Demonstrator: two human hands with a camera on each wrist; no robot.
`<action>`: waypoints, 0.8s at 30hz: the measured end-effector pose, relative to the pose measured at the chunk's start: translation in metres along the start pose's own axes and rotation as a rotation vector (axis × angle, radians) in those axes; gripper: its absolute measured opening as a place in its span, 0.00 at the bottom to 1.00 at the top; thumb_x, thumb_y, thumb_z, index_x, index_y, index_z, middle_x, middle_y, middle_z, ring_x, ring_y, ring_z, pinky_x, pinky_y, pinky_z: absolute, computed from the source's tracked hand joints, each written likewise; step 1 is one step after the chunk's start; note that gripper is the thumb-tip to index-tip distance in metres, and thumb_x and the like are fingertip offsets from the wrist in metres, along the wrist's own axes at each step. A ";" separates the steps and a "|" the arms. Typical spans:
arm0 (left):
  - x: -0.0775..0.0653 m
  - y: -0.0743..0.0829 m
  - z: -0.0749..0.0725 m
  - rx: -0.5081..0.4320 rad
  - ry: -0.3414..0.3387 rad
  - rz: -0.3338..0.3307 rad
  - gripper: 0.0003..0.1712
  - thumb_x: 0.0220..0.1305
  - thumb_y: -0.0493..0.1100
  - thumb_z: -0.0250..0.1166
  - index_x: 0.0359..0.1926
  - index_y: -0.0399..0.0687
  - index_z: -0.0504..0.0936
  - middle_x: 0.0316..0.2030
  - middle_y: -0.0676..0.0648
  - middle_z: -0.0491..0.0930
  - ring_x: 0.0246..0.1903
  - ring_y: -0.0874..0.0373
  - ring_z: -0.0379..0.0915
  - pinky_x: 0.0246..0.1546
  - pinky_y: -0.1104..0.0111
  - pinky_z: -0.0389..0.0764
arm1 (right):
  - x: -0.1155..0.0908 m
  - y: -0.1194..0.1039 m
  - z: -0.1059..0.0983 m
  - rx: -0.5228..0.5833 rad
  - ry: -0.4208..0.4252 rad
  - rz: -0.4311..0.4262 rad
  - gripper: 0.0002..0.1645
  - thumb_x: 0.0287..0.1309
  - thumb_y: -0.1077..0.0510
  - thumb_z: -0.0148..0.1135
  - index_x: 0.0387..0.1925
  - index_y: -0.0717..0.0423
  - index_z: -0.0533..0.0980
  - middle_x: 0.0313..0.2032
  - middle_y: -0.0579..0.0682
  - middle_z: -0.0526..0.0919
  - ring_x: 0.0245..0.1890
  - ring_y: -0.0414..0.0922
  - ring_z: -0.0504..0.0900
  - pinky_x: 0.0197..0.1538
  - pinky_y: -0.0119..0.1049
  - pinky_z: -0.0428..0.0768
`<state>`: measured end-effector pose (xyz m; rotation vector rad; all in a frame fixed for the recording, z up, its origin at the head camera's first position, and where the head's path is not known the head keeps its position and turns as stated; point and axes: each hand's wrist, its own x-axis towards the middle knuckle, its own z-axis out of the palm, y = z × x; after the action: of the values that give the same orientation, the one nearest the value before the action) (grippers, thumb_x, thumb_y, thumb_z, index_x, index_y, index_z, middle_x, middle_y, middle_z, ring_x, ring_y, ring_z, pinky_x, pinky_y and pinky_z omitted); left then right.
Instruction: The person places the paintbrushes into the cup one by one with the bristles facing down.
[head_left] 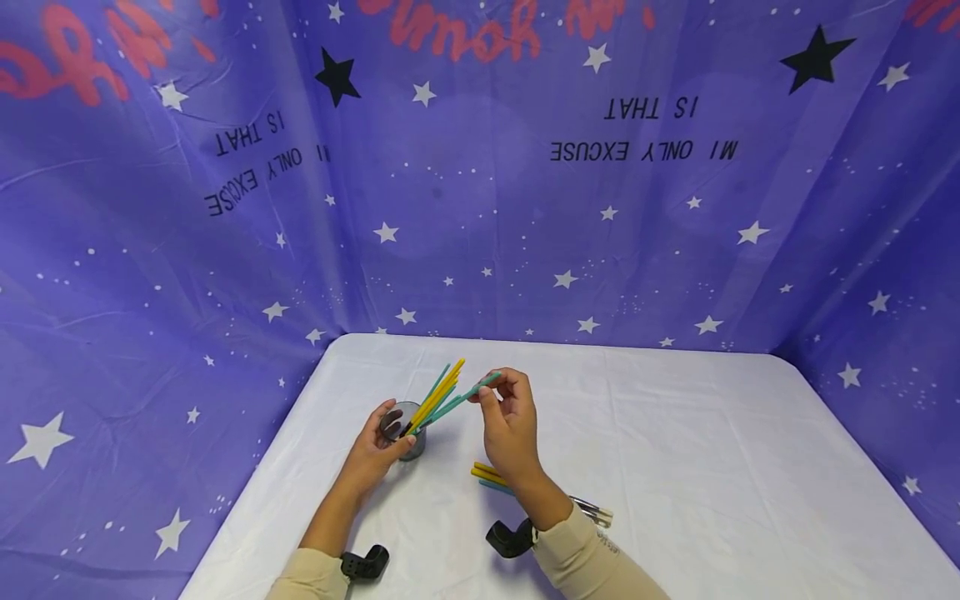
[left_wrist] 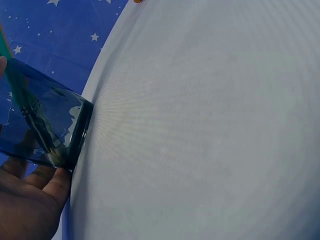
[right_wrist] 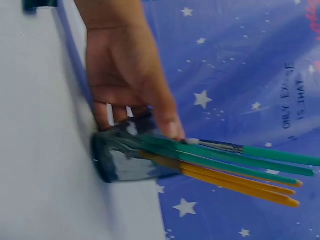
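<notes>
My left hand [head_left: 372, 457] grips a clear grey cup [head_left: 410, 451] from the side, fingers around its wall. Several paintbrushes with yellow handles [head_left: 437, 397] and green handles stand slanted in it, handle ends up. In the left wrist view, the cup [left_wrist: 47, 112] shows brush ends inside near its base. My right hand [head_left: 513, 425] pinches a green paintbrush [head_left: 480, 386] near the end of its handle. In the right wrist view, that brush's metal ferrule [right_wrist: 220, 145] lies outside the cup, its pale bristle tip at the rim beside the left thumb.
More paintbrushes [head_left: 489, 473] lie on the white-covered table [head_left: 675, 467] beneath my right forearm, their bristle ends [head_left: 596, 511] showing on its other side. A purple star-patterned cloth [head_left: 510, 250] hangs behind the table and on both sides. Black wrist cameras [head_left: 365, 562] sit at both cuffs.
</notes>
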<state>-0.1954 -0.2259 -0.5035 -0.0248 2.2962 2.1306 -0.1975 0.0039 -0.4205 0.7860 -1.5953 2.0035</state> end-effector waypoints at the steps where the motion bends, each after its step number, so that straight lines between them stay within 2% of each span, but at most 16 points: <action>1: -0.001 0.000 0.000 0.001 0.000 -0.001 0.46 0.62 0.35 0.68 0.76 0.47 0.54 0.71 0.36 0.60 0.71 0.40 0.54 0.65 0.56 0.63 | -0.002 0.002 0.002 0.000 0.004 -0.002 0.09 0.69 0.75 0.49 0.49 0.71 0.63 0.43 0.63 0.70 0.42 0.45 0.77 0.47 0.35 0.82; 8: -0.001 0.002 0.001 -0.002 -0.004 0.000 0.46 0.62 0.35 0.69 0.76 0.47 0.54 0.72 0.37 0.59 0.71 0.40 0.53 0.66 0.54 0.62 | -0.012 0.022 0.013 -0.002 0.014 0.019 0.11 0.65 0.80 0.48 0.47 0.74 0.63 0.41 0.67 0.69 0.40 0.49 0.77 0.46 0.34 0.82; 15: 0.000 0.003 0.001 -0.003 -0.007 0.010 0.46 0.62 0.36 0.68 0.76 0.47 0.53 0.72 0.36 0.59 0.72 0.39 0.53 0.66 0.51 0.61 | -0.018 0.032 0.020 -0.033 0.013 0.127 0.11 0.66 0.75 0.53 0.48 0.68 0.66 0.42 0.60 0.72 0.40 0.51 0.78 0.44 0.35 0.83; 19: 0.000 0.001 0.001 -0.003 -0.006 0.024 0.46 0.62 0.35 0.68 0.76 0.46 0.53 0.71 0.35 0.59 0.71 0.38 0.53 0.66 0.50 0.61 | -0.020 0.038 0.022 -0.061 -0.028 0.208 0.10 0.64 0.77 0.54 0.45 0.68 0.67 0.39 0.61 0.75 0.39 0.52 0.80 0.43 0.35 0.83; 24: 0.000 0.000 0.001 -0.012 -0.010 0.032 0.46 0.62 0.34 0.68 0.75 0.44 0.53 0.71 0.34 0.58 0.71 0.37 0.52 0.67 0.49 0.60 | -0.022 0.042 0.025 -0.136 -0.107 0.261 0.08 0.63 0.76 0.55 0.43 0.71 0.69 0.37 0.66 0.77 0.39 0.56 0.81 0.41 0.36 0.83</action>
<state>-0.1956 -0.2253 -0.5036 0.0215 2.2936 2.1548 -0.2051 -0.0293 -0.4613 0.6720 -1.9610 2.0293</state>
